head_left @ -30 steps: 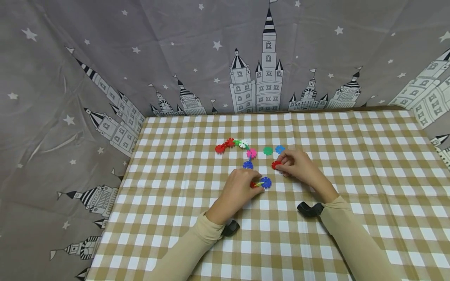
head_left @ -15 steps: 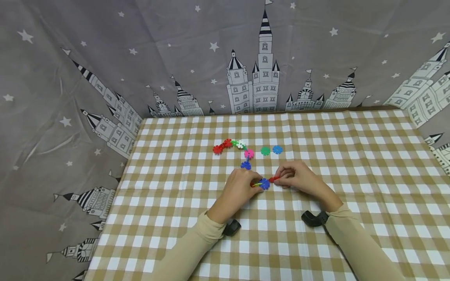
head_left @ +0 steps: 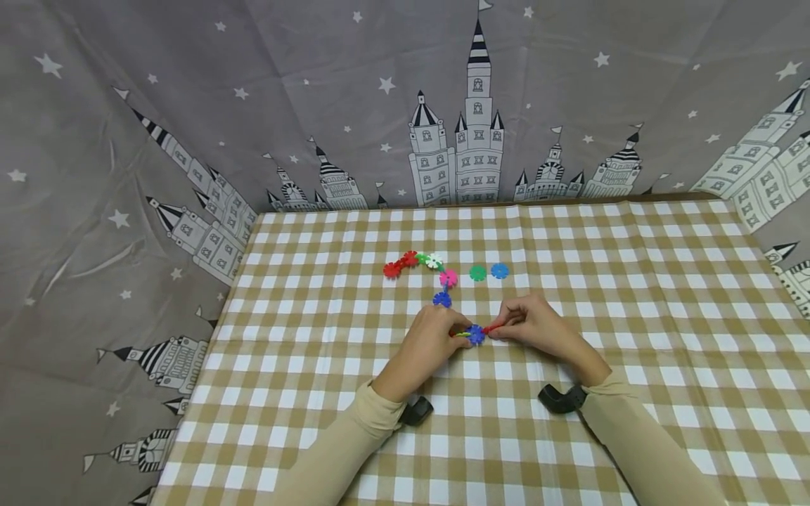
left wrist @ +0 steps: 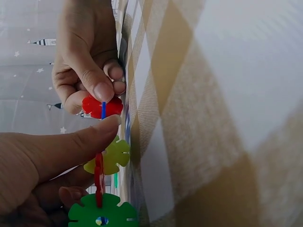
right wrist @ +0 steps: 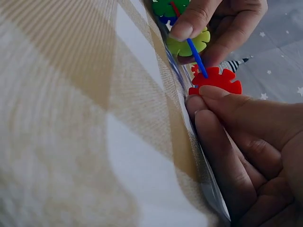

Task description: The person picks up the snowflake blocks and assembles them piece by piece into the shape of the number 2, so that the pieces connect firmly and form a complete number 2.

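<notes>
Both hands meet near the middle of the table. My left hand [head_left: 430, 337] pinches a chain of notched plastic discs around its yellow disc [left wrist: 118, 153] and blue disc [head_left: 476, 335]. Further along that chain, in the left wrist view, are a red disc [left wrist: 99, 182] and a green disc [left wrist: 102, 210]. Between thumb and fingers my right hand [head_left: 534, 323] grips another red disc [right wrist: 220, 81]. That disc's edge meets the edge of the blue one; how deep the slots engage is unclear. Beyond my left hand the curved row continues through a dark blue disc [head_left: 441, 299] and a pink disc [head_left: 448, 278].
The row's far end has a white disc [head_left: 434, 261] and red discs [head_left: 392, 270]. A loose green disc [head_left: 477, 273] and a lighter blue disc [head_left: 500, 270] lie behind my right hand. A checked cloth [head_left: 285, 393] covers the table; a castle-print curtain [head_left: 354, 105] hangs behind.
My right hand has brought the red disc from beside the loose light blue one, toward me and left, to the blue disc. My left hand has kept its hold.
</notes>
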